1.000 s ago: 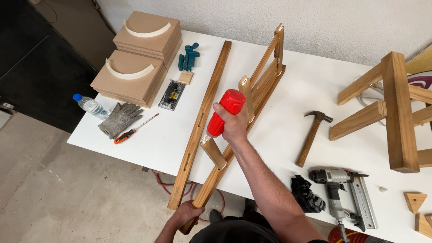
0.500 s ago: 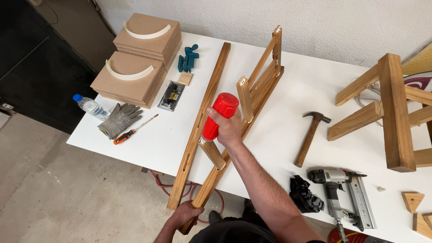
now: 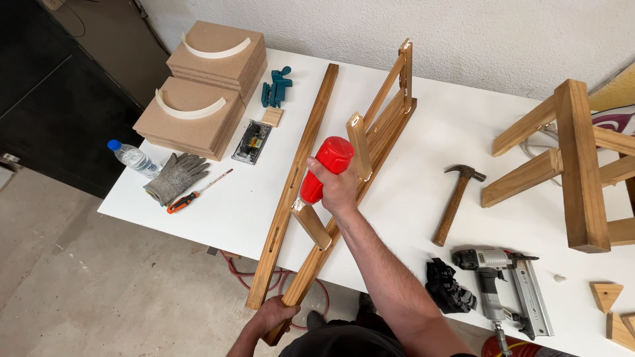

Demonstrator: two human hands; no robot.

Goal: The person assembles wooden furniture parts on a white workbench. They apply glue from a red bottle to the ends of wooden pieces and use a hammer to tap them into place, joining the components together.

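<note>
Reaching forward from the lower edge of the head view, the right hand [image 3: 340, 188] has its fingers wrapped tight around a red bottle [image 3: 325, 168], which is tipped nozzle-down so its tip meets the top of a short wooden rung [image 3: 311, 223] standing up at a slant from the wooden frame rail [image 3: 344, 218]; the right forearm runs straight out from the body with the wrist bent slightly downward. The left hand [image 3: 274, 314] sits low, near the table's [image 3: 238, 205] front edge, its fingers closed around the near end of that rail, which overhangs the table. Just left of the rail lies a second long rail [image 3: 294, 182] with slots cut in it, also overhanging the edge. Farther left are grey work gloves [image 3: 175, 177], a screwdriver [image 3: 197, 192] with an orange handle, a water bottle [image 3: 132, 157] and two stacks of fibreboard blocks [image 3: 198, 112]. To the right of the arm lie a hammer [image 3: 455, 198], a nail gun [image 3: 504, 284] and a black cloth [image 3: 448, 287], with a wooden stool frame [image 3: 572, 162] beyond them.
</note>
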